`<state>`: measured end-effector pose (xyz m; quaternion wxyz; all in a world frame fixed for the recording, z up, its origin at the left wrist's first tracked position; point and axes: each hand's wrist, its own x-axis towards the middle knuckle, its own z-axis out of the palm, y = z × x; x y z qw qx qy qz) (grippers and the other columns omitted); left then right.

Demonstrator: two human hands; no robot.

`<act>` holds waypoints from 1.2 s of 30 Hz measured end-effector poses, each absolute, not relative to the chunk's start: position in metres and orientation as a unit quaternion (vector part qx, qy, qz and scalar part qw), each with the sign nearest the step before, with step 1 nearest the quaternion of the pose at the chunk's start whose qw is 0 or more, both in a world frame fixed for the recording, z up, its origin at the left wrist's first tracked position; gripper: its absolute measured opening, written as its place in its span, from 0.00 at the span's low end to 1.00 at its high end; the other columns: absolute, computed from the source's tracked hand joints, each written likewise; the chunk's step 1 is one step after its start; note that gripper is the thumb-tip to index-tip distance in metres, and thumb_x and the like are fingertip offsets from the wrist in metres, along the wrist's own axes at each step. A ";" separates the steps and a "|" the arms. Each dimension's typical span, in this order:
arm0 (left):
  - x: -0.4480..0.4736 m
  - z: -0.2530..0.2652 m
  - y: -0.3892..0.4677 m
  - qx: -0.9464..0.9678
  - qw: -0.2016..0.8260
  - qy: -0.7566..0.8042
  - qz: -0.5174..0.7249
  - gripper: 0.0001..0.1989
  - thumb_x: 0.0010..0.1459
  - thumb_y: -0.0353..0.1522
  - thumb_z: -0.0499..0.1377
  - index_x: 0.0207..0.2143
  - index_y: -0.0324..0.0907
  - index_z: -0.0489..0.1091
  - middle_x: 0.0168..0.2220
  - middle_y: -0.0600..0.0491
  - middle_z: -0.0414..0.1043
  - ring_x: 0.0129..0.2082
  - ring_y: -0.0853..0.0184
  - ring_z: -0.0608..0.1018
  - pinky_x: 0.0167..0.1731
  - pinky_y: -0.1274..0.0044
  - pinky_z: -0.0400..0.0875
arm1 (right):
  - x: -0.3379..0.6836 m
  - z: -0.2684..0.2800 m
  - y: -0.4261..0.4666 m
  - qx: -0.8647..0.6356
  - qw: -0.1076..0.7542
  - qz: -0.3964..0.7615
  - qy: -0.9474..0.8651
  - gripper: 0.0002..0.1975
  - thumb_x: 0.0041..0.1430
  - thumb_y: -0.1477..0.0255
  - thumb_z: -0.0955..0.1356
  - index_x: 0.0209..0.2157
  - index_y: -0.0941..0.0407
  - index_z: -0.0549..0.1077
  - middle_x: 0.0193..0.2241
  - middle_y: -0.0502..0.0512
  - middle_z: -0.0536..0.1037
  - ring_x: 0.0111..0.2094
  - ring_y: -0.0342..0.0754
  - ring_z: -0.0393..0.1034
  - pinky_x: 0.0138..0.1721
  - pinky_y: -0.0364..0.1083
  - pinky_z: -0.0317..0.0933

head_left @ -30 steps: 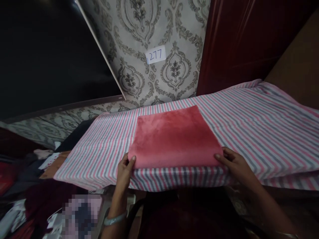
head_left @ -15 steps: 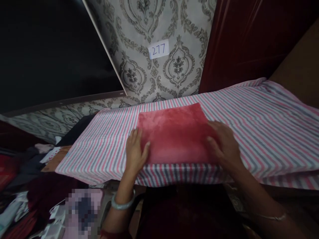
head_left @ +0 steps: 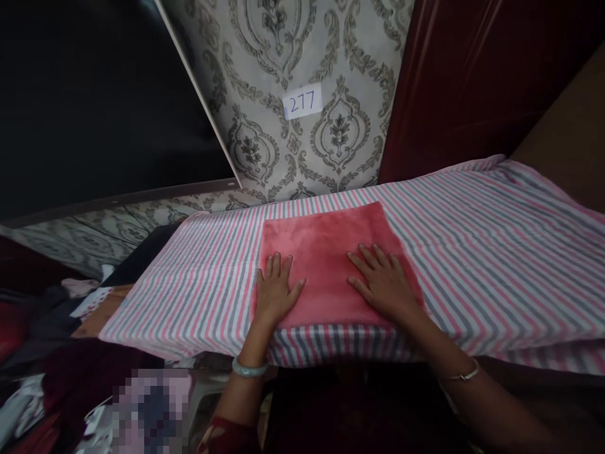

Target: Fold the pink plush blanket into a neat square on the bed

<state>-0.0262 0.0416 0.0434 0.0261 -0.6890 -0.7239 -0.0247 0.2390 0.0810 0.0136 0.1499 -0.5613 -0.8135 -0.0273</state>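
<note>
A red plush cloth (head_left: 321,252) lies spread flat on a striped tablecloth (head_left: 203,277) in pink, grey and white. Its near edge reaches the front edge of the table. My left hand (head_left: 275,293) rests flat on the cloth's left side, fingers spread and thumb pointing inward. Over on the right part of the cloth, my right hand (head_left: 385,284) lies palm down with its fingers apart. Neither hand grips anything. Part of the cloth is hidden beneath both hands.
Patterned wallpaper (head_left: 340,126) with a paper label reading 277 (head_left: 302,101) rises behind the table. A large dark screen (head_left: 104,94) stands at the left, and a dark red door panel (head_left: 463,88) at the right. Clothes (head_left: 89,372) are heaped at lower left.
My right hand has moved left from the cloth's right edge onto its surface. My left hand has shifted slightly right onto the cloth. The cloth still lies flat.
</note>
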 end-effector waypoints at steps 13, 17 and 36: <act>0.009 0.114 0.125 -0.738 0.003 -0.673 -0.039 0.30 0.71 0.43 0.44 0.72 0.44 0.54 0.73 0.43 0.50 0.73 0.54 0.52 0.69 0.51 0.44 | 0.191 0.096 0.156 -0.536 0.155 0.041 -0.829 0.29 0.72 0.62 0.56 0.70 0.52 0.59 0.70 0.61 0.59 0.71 0.63 0.49 0.67 0.67 0.45; 0.004 0.093 0.159 -0.720 0.018 -0.693 -0.033 0.31 0.71 0.45 0.44 0.71 0.46 0.55 0.73 0.44 0.50 0.73 0.48 0.51 0.68 0.45 0.39 | 0.182 0.074 0.184 -0.574 0.128 0.014 -0.808 0.29 0.72 0.59 0.57 0.69 0.52 0.61 0.71 0.62 0.58 0.71 0.65 0.47 0.67 0.71 0.39; -0.014 0.066 0.167 -0.705 0.010 -0.708 -0.042 0.33 0.70 0.48 0.42 0.72 0.44 0.54 0.73 0.44 0.51 0.72 0.49 0.53 0.67 0.44 0.40 | 0.204 0.045 0.200 -0.587 0.123 0.006 -0.800 0.29 0.72 0.59 0.55 0.67 0.57 0.64 0.69 0.65 0.60 0.70 0.61 0.51 0.68 0.67 0.39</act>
